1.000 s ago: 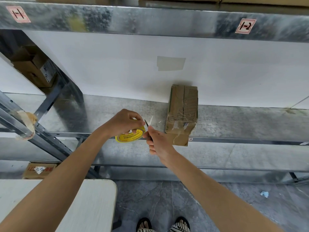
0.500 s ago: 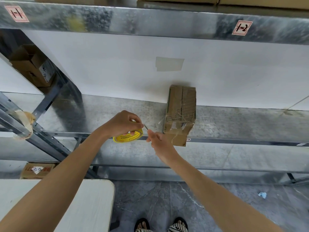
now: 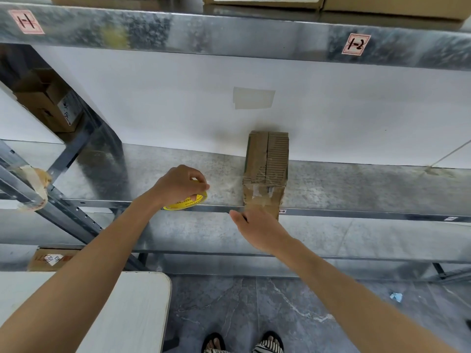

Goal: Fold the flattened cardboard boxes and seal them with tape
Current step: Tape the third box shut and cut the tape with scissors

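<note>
A single wide-angle head camera looks forward and down from close by at a metal shelf and the floor.

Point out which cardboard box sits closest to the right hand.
The taped box at the front edge of the middle shelf, right at the right hand. The top-shelf boxes, far-left box and lower-left box are far off.

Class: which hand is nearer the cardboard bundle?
Right. The right hand reaches the cardboard bundle at its near end; the left hand grips the tape roll further left.
</note>
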